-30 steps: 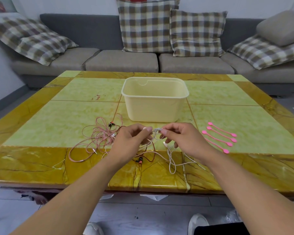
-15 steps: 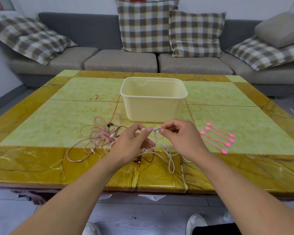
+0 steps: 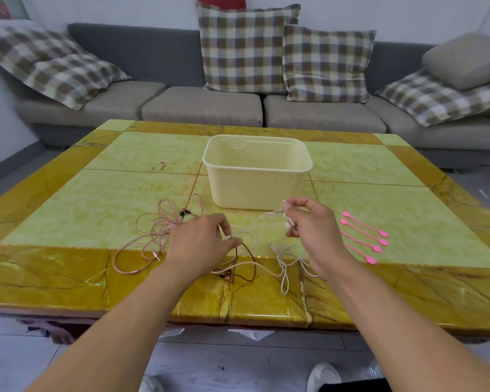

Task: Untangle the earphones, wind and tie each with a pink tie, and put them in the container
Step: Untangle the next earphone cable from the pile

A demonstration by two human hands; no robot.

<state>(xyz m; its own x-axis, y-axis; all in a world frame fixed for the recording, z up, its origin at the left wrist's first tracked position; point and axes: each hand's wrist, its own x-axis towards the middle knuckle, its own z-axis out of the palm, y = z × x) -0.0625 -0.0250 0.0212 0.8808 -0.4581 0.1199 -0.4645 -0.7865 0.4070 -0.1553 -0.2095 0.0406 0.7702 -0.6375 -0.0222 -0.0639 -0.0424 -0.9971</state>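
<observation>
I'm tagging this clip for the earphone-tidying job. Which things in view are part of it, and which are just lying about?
Part of the job:
- white earphones, pinched by the right hand
- pink earphones
- brown cable by the left hand
- four pink ties
- container, nothing in it yet

Just lying about:
- sofa
- plaid cushions
- plain grey cushion
</observation>
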